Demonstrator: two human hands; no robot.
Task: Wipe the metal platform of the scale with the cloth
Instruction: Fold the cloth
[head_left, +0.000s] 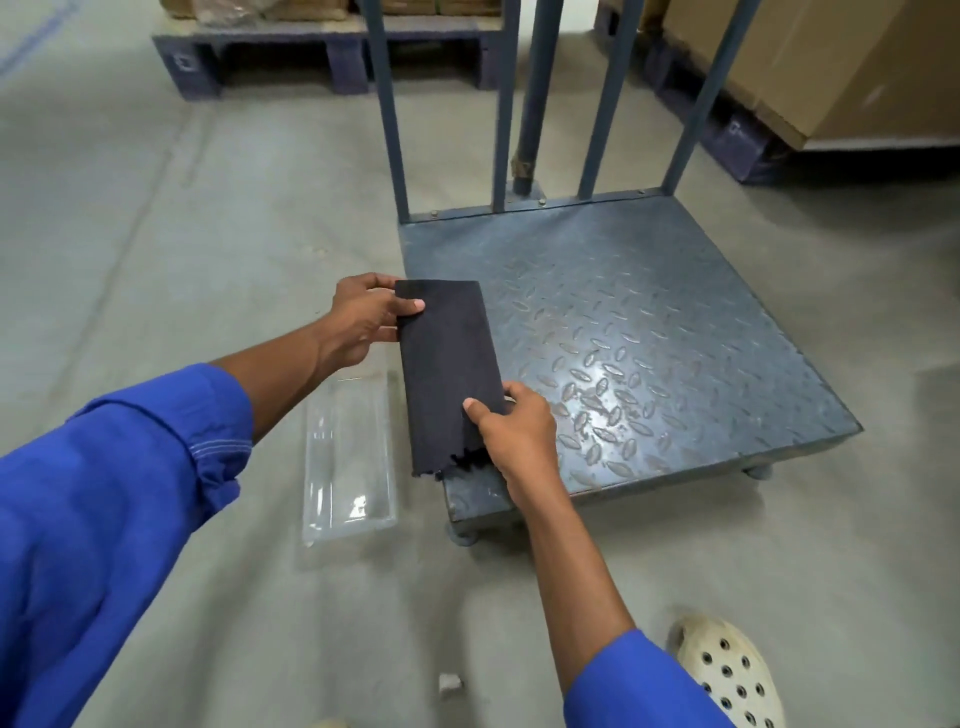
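Cloth (447, 364) stretched between both hands above the platform (649, 332).
Left hand (363, 317) and right hand (514, 431) pinched opposite ends; its folded layers could slip open mid-wipe.

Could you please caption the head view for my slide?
Left hand and right hand hold a dark cloth over the left edge of the metal platform, beside a clear tray.

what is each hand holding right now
Left hand: pinches the far end of the cloth.
Right hand: pinches the near end of the same cloth.
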